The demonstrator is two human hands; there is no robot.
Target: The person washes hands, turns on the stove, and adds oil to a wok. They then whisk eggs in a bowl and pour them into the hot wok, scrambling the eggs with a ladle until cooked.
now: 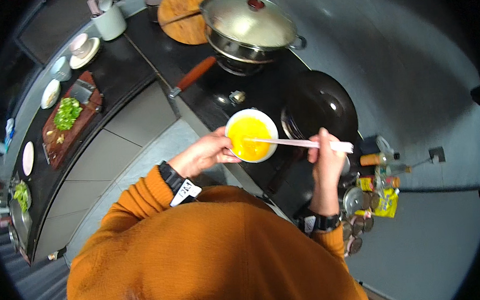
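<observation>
My left hand grips the side of a white bowl that holds yellow beaten egg. The thumb lies at the bowl's rim, the fingers beneath it. In my right hand is a pair of light pink chopsticks; their tips are dipped in the egg. The bowl is held in front of my body, by the edge of the black stove counter. Just beyond it to the right sits a dark wok, partly behind my right hand.
A lidded steel pot stands at the back, beside a round wooden board and a red-handled utensil. Bottles and jars crowd the right. On the left counter, a cutting board bears chopped greens and a cleaver.
</observation>
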